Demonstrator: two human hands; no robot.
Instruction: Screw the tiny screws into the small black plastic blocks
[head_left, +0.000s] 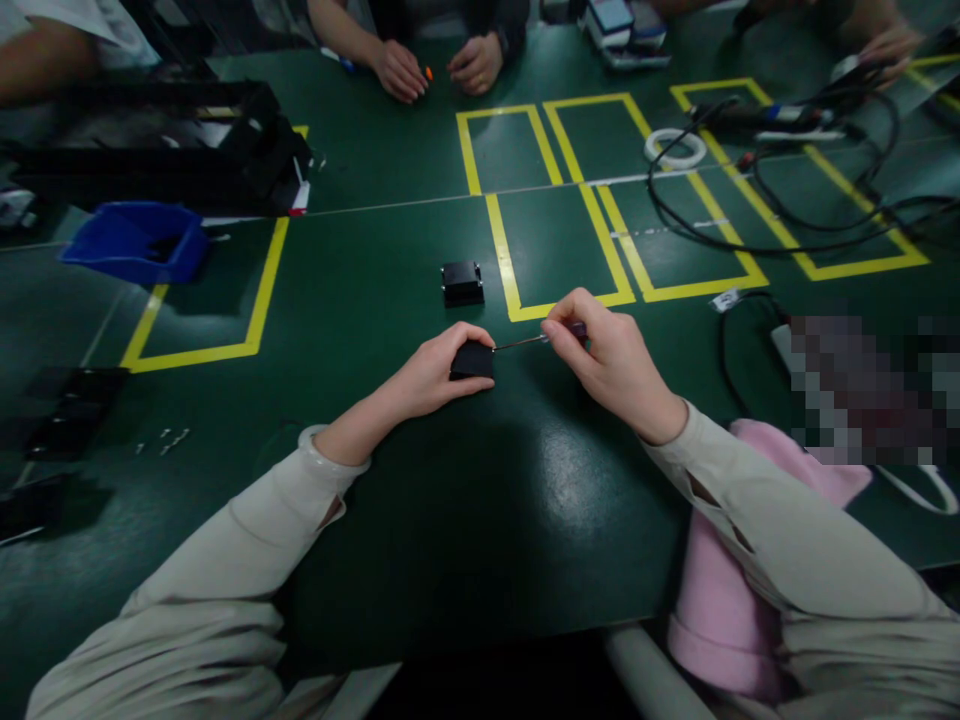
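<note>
My left hand (437, 368) is closed around a small black block (472, 361) that rests on the green table (465, 520). My right hand (611, 358) pinches a thin screwdriver (525, 342) whose metal tip touches the block's right edge. A second small black block (461, 283) sits on the table a little beyond my hands, untouched.
A blue bin (135, 240) and a black tray (172, 150) stand at the far left. Small screws (169, 440) lie at the left. Black cables (780, 200) and a white tape ring (675, 148) lie at the far right. Another person's hands (439, 68) rest opposite. Yellow tape outlines (555, 200) mark the table.
</note>
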